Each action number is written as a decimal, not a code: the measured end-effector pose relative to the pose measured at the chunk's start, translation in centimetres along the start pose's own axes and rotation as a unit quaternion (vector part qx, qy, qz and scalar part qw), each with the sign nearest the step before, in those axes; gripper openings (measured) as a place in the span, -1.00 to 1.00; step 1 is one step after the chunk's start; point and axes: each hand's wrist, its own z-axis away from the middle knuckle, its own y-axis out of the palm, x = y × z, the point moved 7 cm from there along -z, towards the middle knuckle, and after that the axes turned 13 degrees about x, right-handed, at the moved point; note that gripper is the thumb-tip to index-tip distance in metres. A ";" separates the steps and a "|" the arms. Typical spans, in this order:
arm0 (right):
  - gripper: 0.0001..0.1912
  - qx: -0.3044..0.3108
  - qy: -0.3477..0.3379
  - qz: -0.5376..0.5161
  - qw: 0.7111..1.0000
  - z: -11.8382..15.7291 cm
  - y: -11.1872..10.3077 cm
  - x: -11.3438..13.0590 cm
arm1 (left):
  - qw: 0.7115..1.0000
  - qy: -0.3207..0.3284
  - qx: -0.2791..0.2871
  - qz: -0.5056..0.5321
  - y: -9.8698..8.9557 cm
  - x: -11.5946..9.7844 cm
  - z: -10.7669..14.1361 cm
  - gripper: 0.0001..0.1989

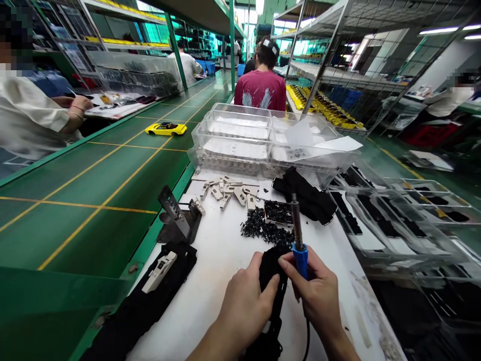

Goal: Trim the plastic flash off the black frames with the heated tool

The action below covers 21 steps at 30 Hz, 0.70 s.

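My left hand [246,301] grips a long black plastic part [268,271], which runs down toward me over the white work surface [210,301]. My right hand [315,286] is shut around the blue handle of a soldering iron [299,245], its metal shaft pointing up and away, close beside the black part. Ahead of the iron lies a heap of small black plastic pieces [261,228]. Off to the left, a cream plastic part [160,272] rests on a black strip [150,296].
Cream plastic parts [225,190], a soldering iron stand [176,220] and black cloth [304,195] share the bench. Stacked clear trays [240,140] stand beyond, with more [398,215] at right. A yellow toy car [166,129] sits on the green conveyor [97,175]. Co-workers are nearby.
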 end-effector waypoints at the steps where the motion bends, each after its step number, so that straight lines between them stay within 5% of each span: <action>1: -0.76 -0.005 0.015 -0.010 1.000 0.2 0.0 -0.1 | 1.000 -0.004 -0.002 -0.011 0.0 -0.1 0.1 -0.76; 10: -0.72 -0.006 0.061 -0.080 0.995 0.9 0.6 -0.3 | 0.999 0.000 0.014 -0.037 -0.1 -0.9 1.0 -0.83; 16: -0.83 -0.027 -0.072 0.050 0.996 1.0 0.7 0.7 | 0.997 0.001 0.008 -0.075 -0.6 -1.4 1.7 -0.84; 21: -0.85 -0.065 -0.087 0.078 0.991 1.3 0.8 0.6 | 0.997 0.004 0.011 -0.076 -0.7 -1.5 2.1 -0.85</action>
